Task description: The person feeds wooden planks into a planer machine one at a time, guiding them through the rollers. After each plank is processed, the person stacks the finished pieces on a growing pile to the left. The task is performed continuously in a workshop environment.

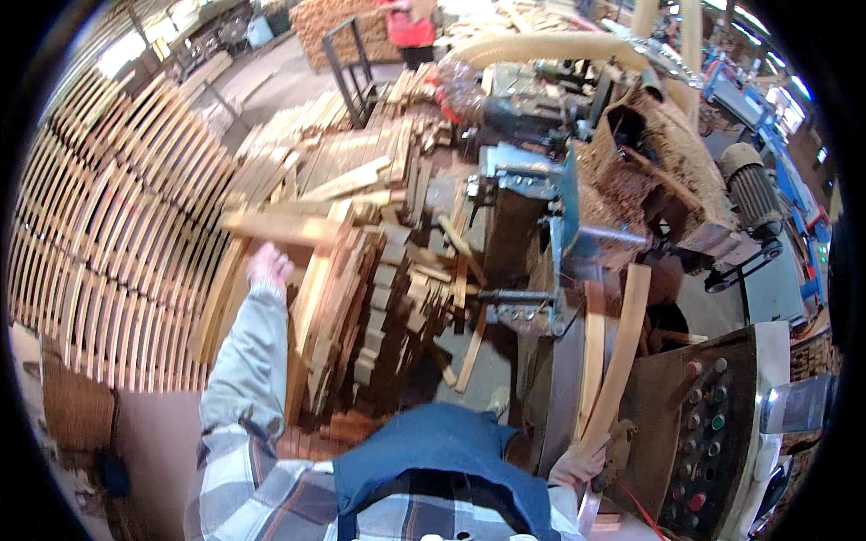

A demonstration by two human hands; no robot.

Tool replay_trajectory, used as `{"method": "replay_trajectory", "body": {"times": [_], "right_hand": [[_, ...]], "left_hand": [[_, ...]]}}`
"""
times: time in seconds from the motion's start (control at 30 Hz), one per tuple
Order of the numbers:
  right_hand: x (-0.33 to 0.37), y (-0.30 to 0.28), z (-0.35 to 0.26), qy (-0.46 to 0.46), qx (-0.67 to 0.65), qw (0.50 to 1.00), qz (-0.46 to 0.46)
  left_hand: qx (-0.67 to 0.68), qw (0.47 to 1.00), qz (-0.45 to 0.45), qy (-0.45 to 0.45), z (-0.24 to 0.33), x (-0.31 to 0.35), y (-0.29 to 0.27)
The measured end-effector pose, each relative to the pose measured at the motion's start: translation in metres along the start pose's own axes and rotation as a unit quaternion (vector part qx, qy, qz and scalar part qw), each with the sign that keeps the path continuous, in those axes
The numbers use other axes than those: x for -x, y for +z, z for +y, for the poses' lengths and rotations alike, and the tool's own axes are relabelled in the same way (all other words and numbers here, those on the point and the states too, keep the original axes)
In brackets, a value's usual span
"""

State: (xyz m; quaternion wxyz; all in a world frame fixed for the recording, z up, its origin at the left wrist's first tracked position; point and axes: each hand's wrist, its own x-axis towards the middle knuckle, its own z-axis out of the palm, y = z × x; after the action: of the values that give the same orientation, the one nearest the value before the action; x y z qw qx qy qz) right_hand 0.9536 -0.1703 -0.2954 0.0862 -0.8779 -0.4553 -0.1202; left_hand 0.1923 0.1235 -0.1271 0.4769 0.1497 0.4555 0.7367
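Observation:
My left hand (269, 268) reaches forward on the left, just below a wooden board (284, 227) lying across the top of a wood stack. Its fingers look curled in, and I cannot make out whether anything is in them. Low on the right, my right hand (577, 464) is closed round the near end of a long wooden strip (625, 334). That strip slants up along the machine bed. A second wooden strip (591, 338) lies close beside it on the left.
A woodworking machine (532, 180) heaped with sawdust (686, 153) stands ahead. On the right are a button panel (704, 433) and a motor (750, 185). Stacked slats (108, 243) rise at the left, with cut pieces (383, 298) in the middle. A person in red (412, 27) stands far off.

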Motion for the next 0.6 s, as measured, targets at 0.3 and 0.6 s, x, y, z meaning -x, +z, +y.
{"method": "replay_trajectory", "body": {"times": [0.3,0.6], "right_hand": [[-0.108,0.052,-0.093,0.002,0.011,0.999,0.052],[0.069,-0.086,-0.010,0.104,0.015,0.961,-0.255]], "left_hand": [[-0.106,0.979,0.168,-0.049,-0.030,-0.057,0.039],[-0.031,0.991,0.126,-0.024,-0.046,-0.091,0.027]]}}
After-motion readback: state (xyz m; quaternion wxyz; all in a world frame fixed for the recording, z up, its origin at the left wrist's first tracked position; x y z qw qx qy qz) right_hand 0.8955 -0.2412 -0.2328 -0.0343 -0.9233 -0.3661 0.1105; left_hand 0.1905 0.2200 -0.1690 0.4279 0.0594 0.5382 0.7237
